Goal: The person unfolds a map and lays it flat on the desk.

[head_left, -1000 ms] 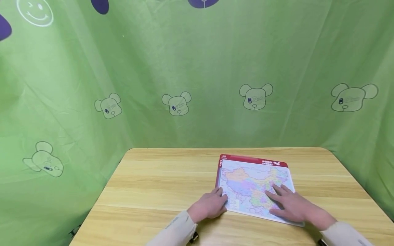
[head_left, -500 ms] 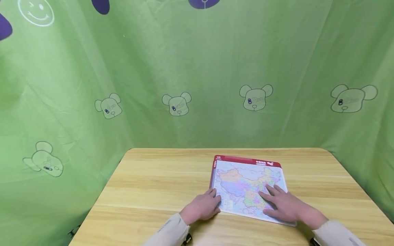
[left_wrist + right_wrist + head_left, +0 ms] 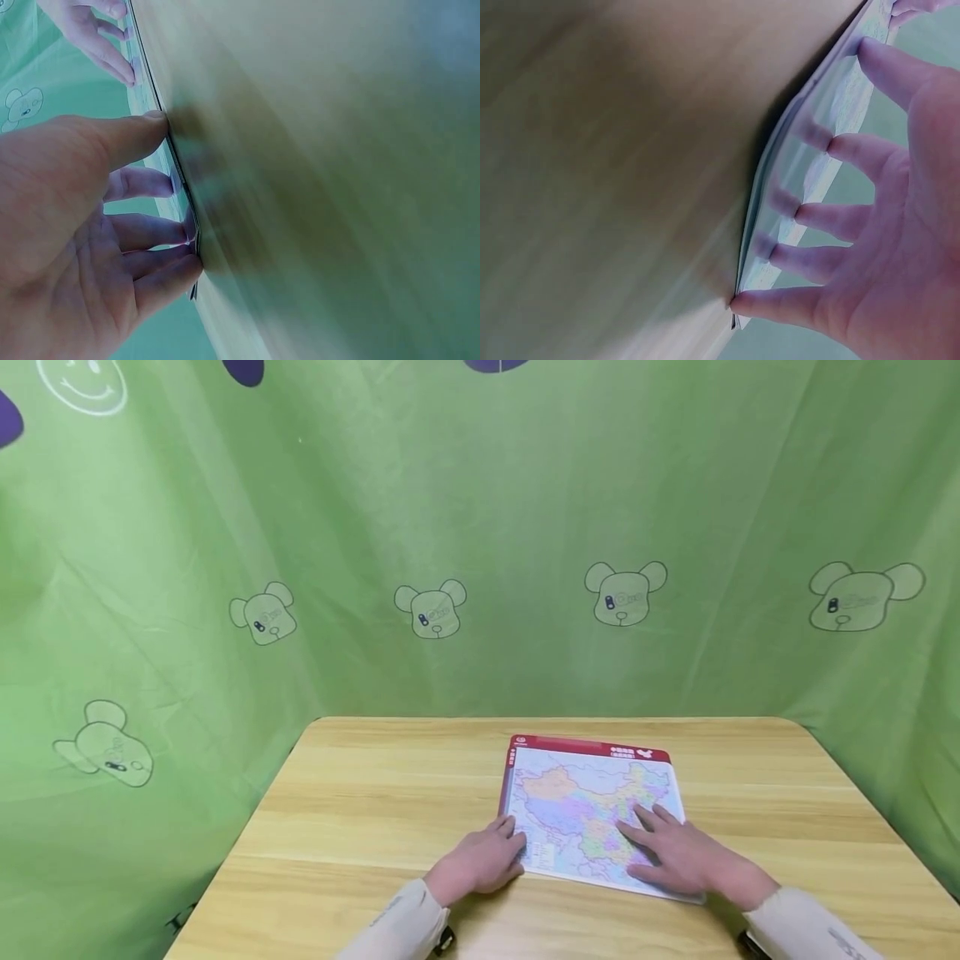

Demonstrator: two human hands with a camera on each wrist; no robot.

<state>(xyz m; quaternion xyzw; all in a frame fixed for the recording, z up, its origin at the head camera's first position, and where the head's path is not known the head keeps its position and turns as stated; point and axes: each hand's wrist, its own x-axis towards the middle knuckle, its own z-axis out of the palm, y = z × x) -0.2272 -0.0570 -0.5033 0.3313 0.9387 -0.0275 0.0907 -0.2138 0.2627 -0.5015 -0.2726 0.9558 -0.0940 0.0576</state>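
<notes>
A glossy map of China [image 3: 562,810] with a red top border lies on the wooden table, slightly turned. My left hand [image 3: 482,858] rests at its lower left corner, fingertips on the surface and along the edge. In the left wrist view the thumb [image 3: 139,135] touches the map's near edge. Spread fingers of my right hand [image 3: 678,856] press on the map's lower right part. The right wrist view shows those fingertips against the shiny surface [image 3: 802,165], the little finger at the edge. Along that side the map's rim looks layered and bends up slightly.
The wooden table [image 3: 360,827] extends around the map on all sides. Behind it and at both sides hangs a green curtain [image 3: 517,652] printed with bear heads. Light sleeves [image 3: 397,922] cover both forearms.
The map has slid left across the table with both hands on it. Its tilt stays about the same, and the hands keep their places on it.
</notes>
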